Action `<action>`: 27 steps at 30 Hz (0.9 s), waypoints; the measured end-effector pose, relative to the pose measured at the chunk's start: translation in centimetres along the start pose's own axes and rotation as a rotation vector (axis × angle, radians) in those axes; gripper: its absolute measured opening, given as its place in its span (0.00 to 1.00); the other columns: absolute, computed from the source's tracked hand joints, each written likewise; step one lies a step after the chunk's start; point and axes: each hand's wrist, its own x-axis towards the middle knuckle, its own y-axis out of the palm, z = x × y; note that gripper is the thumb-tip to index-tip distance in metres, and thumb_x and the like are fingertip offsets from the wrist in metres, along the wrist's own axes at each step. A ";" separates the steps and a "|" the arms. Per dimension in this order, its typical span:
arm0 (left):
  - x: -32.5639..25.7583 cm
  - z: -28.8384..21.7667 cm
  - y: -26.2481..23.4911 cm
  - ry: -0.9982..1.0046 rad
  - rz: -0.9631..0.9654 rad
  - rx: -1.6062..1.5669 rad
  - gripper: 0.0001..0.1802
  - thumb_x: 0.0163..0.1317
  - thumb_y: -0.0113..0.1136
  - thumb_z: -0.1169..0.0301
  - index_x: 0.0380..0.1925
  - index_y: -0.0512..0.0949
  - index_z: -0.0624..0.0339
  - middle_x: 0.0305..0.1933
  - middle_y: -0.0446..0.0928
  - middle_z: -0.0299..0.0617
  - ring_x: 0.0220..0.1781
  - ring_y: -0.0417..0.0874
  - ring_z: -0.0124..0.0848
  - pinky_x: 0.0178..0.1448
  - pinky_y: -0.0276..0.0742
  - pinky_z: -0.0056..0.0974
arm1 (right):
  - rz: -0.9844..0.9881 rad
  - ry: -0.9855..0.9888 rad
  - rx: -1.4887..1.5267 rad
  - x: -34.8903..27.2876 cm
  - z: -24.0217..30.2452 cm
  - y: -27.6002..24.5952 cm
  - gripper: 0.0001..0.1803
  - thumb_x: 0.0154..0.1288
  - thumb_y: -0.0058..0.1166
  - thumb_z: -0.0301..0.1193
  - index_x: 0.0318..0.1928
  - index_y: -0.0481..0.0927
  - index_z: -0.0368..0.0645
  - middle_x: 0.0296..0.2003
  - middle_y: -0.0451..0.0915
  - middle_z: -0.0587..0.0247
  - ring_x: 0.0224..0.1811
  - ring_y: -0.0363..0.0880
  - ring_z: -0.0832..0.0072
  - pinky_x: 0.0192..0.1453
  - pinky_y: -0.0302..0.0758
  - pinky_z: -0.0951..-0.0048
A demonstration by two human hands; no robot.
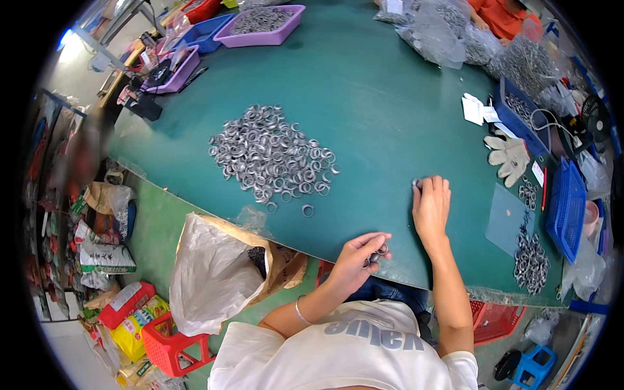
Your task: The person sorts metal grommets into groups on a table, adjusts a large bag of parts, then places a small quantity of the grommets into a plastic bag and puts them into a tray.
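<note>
A white shirt (286, 356) fills the foreground; the left hand (355, 263) curls around gray rings (375, 258), seemingly light, rigid, slick, best gripped by rims; the right hand (431, 203) apparently pinches another at the green table (374, 123).

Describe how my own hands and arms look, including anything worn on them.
Your left hand and right hand are both ungloved, with bare forearms. A thin, pale bracelet circles the left wrist; none shows on the right. The short sleeves are white.
</note>
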 end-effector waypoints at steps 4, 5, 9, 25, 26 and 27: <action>0.1 0.4 -0.8 0.059 0.007 -0.031 0.14 0.65 0.54 0.67 0.46 0.76 0.62 0.42 0.78 0.38 0.37 0.79 0.23 0.29 0.68 0.25 | 0.025 0.018 0.315 -1.1 0.5 -0.9 0.03 0.59 0.52 0.23 0.33 0.74 0.37 0.32 0.73 0.55 0.35 0.68 0.60 0.44 0.66 0.63; 0.0 0.2 -0.6 0.076 0.000 -0.039 0.14 0.65 0.54 0.67 0.46 0.76 0.62 0.42 0.78 0.38 0.37 0.79 0.23 0.29 0.68 0.25 | 0.029 0.001 0.322 -1.6 1.3 -1.7 0.03 0.59 0.52 0.23 0.33 0.74 0.37 0.32 0.73 0.55 0.35 0.68 0.60 0.44 0.66 0.63; 0.0 -0.4 0.3 0.075 -0.019 -0.067 0.17 0.65 0.54 0.66 0.51 0.74 0.61 0.41 0.78 0.36 0.38 0.78 0.23 0.30 0.69 0.24 | 0.611 0.377 1.172 -4.1 3.4 -4.3 0.04 0.62 0.51 0.26 0.33 0.75 0.37 0.32 0.76 0.59 0.33 0.70 0.70 0.44 0.66 0.68; 4.9 -13.3 -6.1 1.227 -0.894 1.570 0.15 0.53 0.57 0.79 0.43 0.76 0.59 0.51 0.69 0.48 0.50 0.71 0.44 0.52 0.71 0.40 | 0.119 0.326 1.025 -8.9 3.1 -4.3 0.05 0.62 0.51 0.23 0.33 0.77 0.34 0.28 0.75 0.64 0.31 0.71 0.80 0.39 0.68 0.78; 5.6 -13.2 -6.5 1.254 -0.912 1.547 0.15 0.53 0.57 0.79 0.43 0.76 0.59 0.51 0.69 0.48 0.50 0.71 0.44 0.52 0.71 0.40 | 0.121 0.338 1.082 -9.0 3.5 -5.4 0.05 0.63 0.50 0.23 0.31 0.76 0.34 0.26 0.74 0.63 0.29 0.71 0.80 0.37 0.69 0.76; 5.9 -12.6 -7.1 1.216 -0.915 1.590 0.16 0.53 0.56 0.79 0.44 0.76 0.58 0.54 0.67 0.48 0.54 0.67 0.46 0.55 0.68 0.44 | 0.134 0.355 1.140 -9.1 3.8 -7.2 0.06 0.63 0.49 0.22 0.29 0.75 0.34 0.24 0.74 0.63 0.27 0.71 0.80 0.36 0.70 0.73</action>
